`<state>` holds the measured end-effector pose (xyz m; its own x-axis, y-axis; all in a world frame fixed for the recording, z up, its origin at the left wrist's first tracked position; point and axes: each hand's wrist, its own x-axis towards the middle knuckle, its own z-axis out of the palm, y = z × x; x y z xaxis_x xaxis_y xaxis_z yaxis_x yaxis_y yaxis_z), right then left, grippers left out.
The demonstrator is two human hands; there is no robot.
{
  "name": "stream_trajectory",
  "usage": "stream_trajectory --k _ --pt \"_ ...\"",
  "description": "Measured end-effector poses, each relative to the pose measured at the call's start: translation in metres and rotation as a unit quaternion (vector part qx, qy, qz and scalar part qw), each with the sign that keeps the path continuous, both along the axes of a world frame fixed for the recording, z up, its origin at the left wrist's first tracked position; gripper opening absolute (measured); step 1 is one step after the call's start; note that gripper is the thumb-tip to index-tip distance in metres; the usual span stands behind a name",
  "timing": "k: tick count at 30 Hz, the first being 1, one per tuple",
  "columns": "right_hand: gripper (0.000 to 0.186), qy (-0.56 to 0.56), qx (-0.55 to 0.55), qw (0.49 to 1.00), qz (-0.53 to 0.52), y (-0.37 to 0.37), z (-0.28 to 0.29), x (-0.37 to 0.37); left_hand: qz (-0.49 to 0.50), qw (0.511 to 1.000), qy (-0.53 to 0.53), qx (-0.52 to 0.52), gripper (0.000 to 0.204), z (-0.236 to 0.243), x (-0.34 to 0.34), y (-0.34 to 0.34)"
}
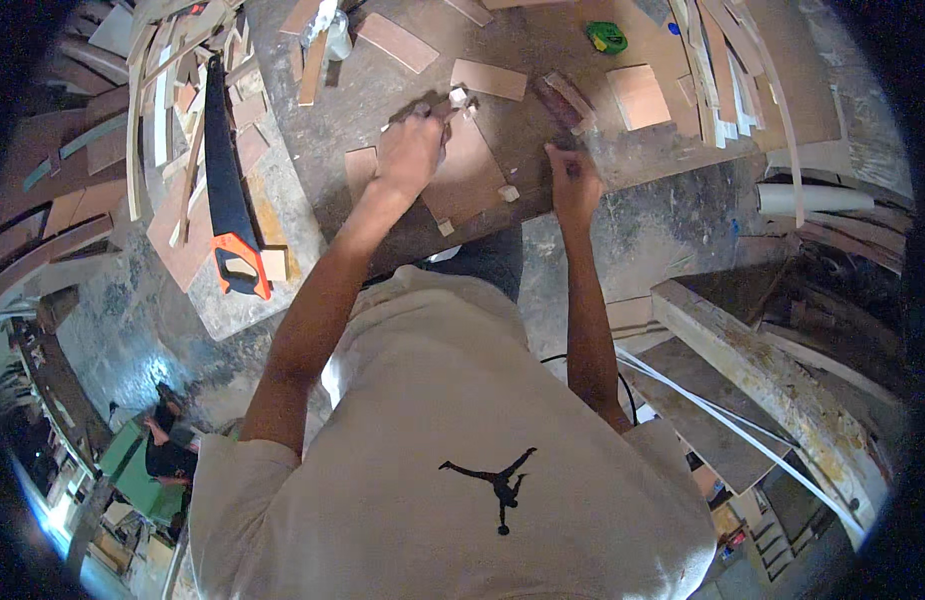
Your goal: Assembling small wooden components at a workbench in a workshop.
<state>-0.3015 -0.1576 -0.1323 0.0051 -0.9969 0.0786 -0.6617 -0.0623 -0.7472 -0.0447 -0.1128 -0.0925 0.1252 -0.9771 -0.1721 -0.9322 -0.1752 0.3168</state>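
My left hand [412, 150] rests with bent fingers at the upper left edge of a thin rectangular wooden board [469, 175] on the workbench. What its fingers grip, if anything, is hidden. A small pale block [458, 97] lies just beyond its fingertips. Two more small blocks sit on the board, one at its right edge [509, 193] and one at its near corner [445, 228]. To the right, my right hand [574, 182] is closed with thumb and fingers pinched together near the bench edge; anything in them is too small to make out. Beyond it lies a dark reddish block [564, 101] with a wooden side.
Flat wooden pieces [638, 97] and a green tape measure [606, 38] lie on the workbench [332, 215]. Wooden strips [727, 70] are heaped at its right. A handsaw with an orange handle [240, 265] lies on a side surface at the left among offcuts.
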Motion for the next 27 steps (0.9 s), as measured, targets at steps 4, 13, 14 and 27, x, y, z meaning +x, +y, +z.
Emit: stream_trajectory --k 4,13,14,27 --pt "0.024 -0.004 -0.063 0.998 -0.009 -0.003 -0.029 -0.012 0.009 0.998 0.003 -0.060 0.018 -0.015 -0.004 -0.005" --pt "0.025 0.031 -0.145 0.989 0.027 -0.001 -0.045 -0.011 -0.016 0.993 0.009 -0.119 0.026 -0.030 -0.004 -0.009" --pt "0.025 0.026 -0.157 0.987 0.032 -0.001 -0.043 -0.009 -0.022 0.991 0.007 -0.134 0.023 -0.029 -0.004 -0.010" --pt "0.022 0.066 -0.173 0.982 0.029 0.000 -0.045 -0.008 -0.033 0.995 0.035 -0.089 0.027 -0.028 -0.002 -0.006"
